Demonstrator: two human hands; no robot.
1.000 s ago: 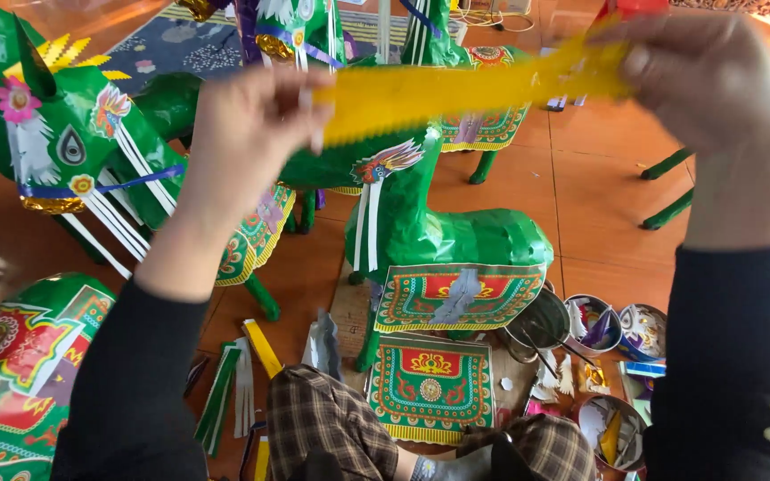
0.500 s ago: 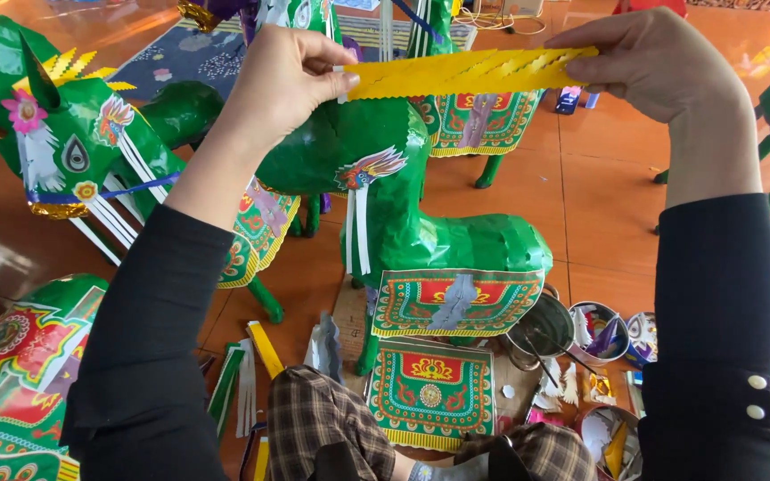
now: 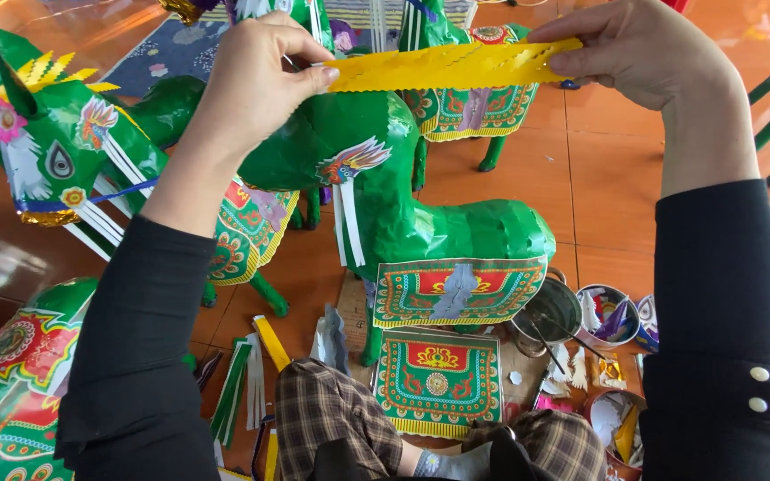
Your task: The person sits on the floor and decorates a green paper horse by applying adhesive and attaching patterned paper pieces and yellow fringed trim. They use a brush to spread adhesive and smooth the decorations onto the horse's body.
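Note:
A long yellow fringed paper strip (image 3: 453, 64) is stretched level between my two hands, high in the head view. My left hand (image 3: 256, 82) pinches its left end between thumb and fingers. My right hand (image 3: 639, 46) pinches its right end. Below the strip stands a green paper horse body (image 3: 421, 209) with a red and green patterned saddle cloth (image 3: 459, 291) on its flank. My knees in checked trousers (image 3: 336, 419) show at the bottom.
A finished green paper horse head (image 3: 42, 147) is at the left. Another green horse (image 3: 479, 107) stands behind. A loose saddle cloth (image 3: 438, 379), paper strips (image 3: 251, 383) and small pots of trimmings (image 3: 603, 316) lie on the orange tiled floor.
The strip has been pulled straight and steady between my hands; a second ago it was blurred and tilted. Both hands shifted slightly lower and left in view.

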